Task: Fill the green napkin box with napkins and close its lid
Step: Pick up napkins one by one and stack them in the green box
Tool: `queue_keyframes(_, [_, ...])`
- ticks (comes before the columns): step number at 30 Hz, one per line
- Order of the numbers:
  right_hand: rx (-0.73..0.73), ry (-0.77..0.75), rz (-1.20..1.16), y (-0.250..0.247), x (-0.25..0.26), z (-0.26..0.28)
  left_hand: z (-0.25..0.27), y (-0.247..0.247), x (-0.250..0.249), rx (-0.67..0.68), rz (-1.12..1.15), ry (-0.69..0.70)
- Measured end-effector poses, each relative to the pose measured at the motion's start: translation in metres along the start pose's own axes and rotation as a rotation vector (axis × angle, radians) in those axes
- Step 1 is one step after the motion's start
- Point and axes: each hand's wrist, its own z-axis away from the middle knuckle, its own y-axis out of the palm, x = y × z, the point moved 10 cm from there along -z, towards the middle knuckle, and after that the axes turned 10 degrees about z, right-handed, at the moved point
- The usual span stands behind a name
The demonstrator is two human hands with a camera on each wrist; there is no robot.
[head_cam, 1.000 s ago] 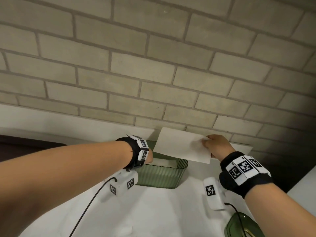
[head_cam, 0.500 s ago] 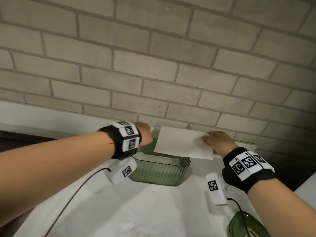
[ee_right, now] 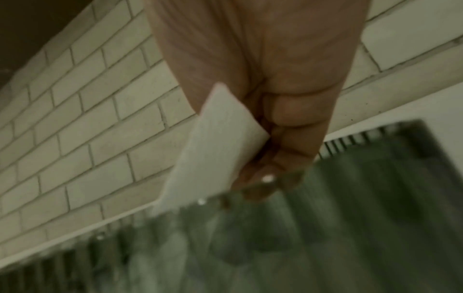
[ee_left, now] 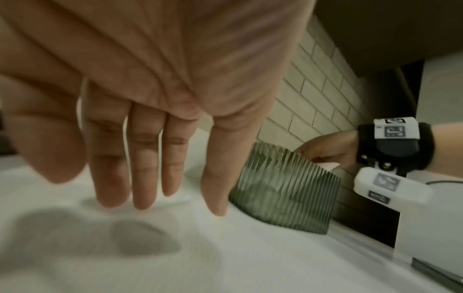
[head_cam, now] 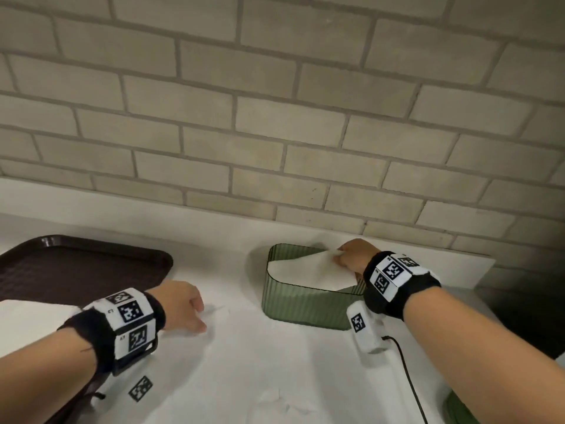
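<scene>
The green ribbed napkin box [head_cam: 305,304] stands lidless on the white counter by the brick wall. My right hand [head_cam: 351,255] pinches a white napkin [head_cam: 308,269] at its far right corner, and the sheet lies across the box's open top. In the right wrist view the napkin [ee_right: 213,142] hangs between curled fingers above the box [ee_right: 325,228]. My left hand [head_cam: 186,310] hovers left of the box with straight fingers [ee_left: 140,178] held just over loose white napkins [head_cam: 220,312] on the counter, holding nothing. The green lid [head_cam: 458,408] peeks in at the bottom right corner.
A dark brown tray [head_cam: 76,264] lies at the left against the wall ledge. A white raised ledge [head_cam: 458,267] runs behind the box to the right. A black cable [head_cam: 409,384] trails from the right wrist unit across the counter.
My right hand has lowered the napkin from above the box onto its open top. My left hand has pulled back from the box's left rim to the counter at the left.
</scene>
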Motion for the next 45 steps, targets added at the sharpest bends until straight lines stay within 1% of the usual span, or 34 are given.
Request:
queue_keyframes(5, [0.018, 0.031, 0.21, 0.014, 0.002, -0.013, 0.002, 0.017, 0.008, 0.016, 0.063, -0.001])
queue_keyframes(9, [0.059, 0.027, 0.401, 0.03, 0.001, -0.016, 0.001, 0.021, 0.008, 0.026, 0.046, -0.014])
queue_keyframes(11, [0.055, 0.021, 0.482, 0.03, 0.003, -0.015, 0.001, 0.022, 0.006, 0.038, 0.027, -0.025])
queue_keyframes(13, [0.018, 0.002, 0.503, 0.024, 0.005, -0.013, 0.002, 0.022, 0.002, 0.057, -0.008, -0.018])
queue_keyframes(15, [-0.073, -0.04, 0.496, 0.011, 0.012, -0.006, 0.002, 0.022, -0.003, 0.065, -0.028, -0.003])
queue_keyframes(18, [-0.16, -0.118, 0.465, -0.007, 0.025, 0.013, 0.002, 0.02, -0.005, 0.042, -0.05, 0.004])
queue_keyframes(21, [-0.196, -0.22, 0.349, -0.016, 0.039, 0.038, 0.003, 0.015, -0.005, -0.021, -0.03, 0.011])
queue_keyframes(24, [-0.324, -0.332, 0.078, -0.025, 0.05, 0.072, 0.007, 0.009, -0.007, -0.084, 0.025, 0.033])
queue_keyframes(25, [-0.324, -0.346, 0.032, -0.023, 0.052, 0.082, 0.009, 0.007, -0.007, -0.103, 0.05, 0.038])
queue_keyframes(27, [-0.222, -0.367, 0.037, -0.003, 0.056, 0.099, 0.014, 0.0, -0.009, -0.144, 0.092, 0.059])
queue_keyframes(29, [-0.062, -0.377, 0.07, 0.026, 0.059, 0.112, 0.021, -0.011, -0.013, -0.188, 0.15, 0.089])
queue_keyframes(31, [0.073, -0.354, 0.013, 0.054, 0.057, 0.121, 0.03, -0.022, -0.018, -0.216, 0.232, 0.127])
queue_keyframes(32, [0.106, -0.335, -0.044, 0.064, 0.056, 0.124, 0.033, -0.028, -0.021, -0.233, 0.281, 0.149])
queue_keyframes(36, [0.15, -0.309, -0.295, 0.088, 0.056, 0.126, 0.052, -0.051, -0.029, -0.257, 0.583, 0.206])
queue_keyframes(40, [0.21, -0.297, -0.514, 0.093, 0.06, 0.132, 0.065, -0.07, -0.037, -0.269, 0.814, 0.264])
queue_keyframes(43, [0.212, -0.261, -0.703, 0.085, 0.056, 0.138, 0.068, -0.077, -0.033, -0.277, 1.015, 0.247])
queue_keyframes(45, [0.176, -0.233, -0.835, 0.076, 0.05, 0.141, 0.069, -0.077, -0.03, -0.279, 1.115, 0.226])
